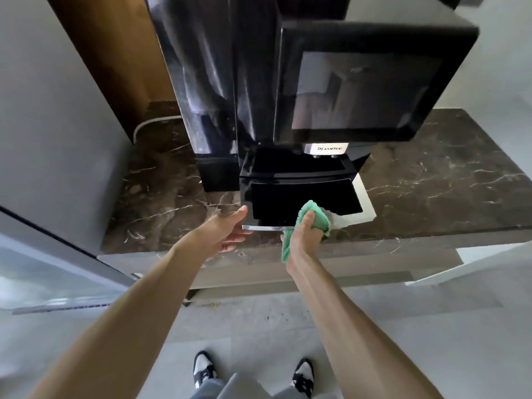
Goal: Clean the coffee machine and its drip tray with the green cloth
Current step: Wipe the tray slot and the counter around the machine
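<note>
A tall glossy black coffee machine (259,90) with a dark touch screen stands on the dark marble counter (431,185). Its black drip tray (299,200) sticks out at the bottom front, with a chrome strip along its lower edge. My right hand (306,234) grips the bunched green cloth (312,216) and holds it against the tray's front face, right of centre; a tail of cloth hangs below my wrist. My left hand (227,230) holds the tray's lower left corner, thumb on the side and fingers under the chrome edge.
A white cable (155,122) curves behind the machine on the left. A grey cabinet side (57,139) stands close on the left. The counter's front edge runs just below my hands. My shoes are on the grey floor below.
</note>
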The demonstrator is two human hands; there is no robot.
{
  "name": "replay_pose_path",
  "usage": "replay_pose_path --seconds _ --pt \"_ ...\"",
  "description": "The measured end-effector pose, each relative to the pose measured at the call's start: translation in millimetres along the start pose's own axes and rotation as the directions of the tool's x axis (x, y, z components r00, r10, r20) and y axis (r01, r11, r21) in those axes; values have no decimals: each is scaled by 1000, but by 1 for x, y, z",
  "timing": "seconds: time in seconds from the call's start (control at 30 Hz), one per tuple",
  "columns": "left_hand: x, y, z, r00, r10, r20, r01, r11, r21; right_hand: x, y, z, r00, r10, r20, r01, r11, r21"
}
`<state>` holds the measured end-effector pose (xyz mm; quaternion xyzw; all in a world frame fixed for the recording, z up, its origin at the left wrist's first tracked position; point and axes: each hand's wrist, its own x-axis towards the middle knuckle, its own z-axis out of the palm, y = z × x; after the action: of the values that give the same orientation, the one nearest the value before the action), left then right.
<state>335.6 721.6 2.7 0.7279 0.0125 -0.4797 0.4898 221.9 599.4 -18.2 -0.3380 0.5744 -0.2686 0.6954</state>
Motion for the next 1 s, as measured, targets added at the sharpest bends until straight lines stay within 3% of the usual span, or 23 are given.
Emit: replay_pose_path --seconds 0.17,0.4,0.57,0.7,1.0 --pt "12 3 -14 999 30 37 -35 990 136 -20 31 47 996 -28 -89 29 1000 1" --pt "18 12 -24 981 125 148 -164 943 289 -41 39 47 999 26 22 -24 995 -94" --pt "22 16 -31 969 91 230 -168 925 340 16 -16 -14 973 -72 -218 66 997 -37" --pt "25 16 -31 967 85 239 -166 923 346 80 -69 -64 971 -33 -237 18 998 -66" --pt "29 15 -36 960 64 274 -160 925 345 48 -39 -16 918 -124 -376 175 979 104"
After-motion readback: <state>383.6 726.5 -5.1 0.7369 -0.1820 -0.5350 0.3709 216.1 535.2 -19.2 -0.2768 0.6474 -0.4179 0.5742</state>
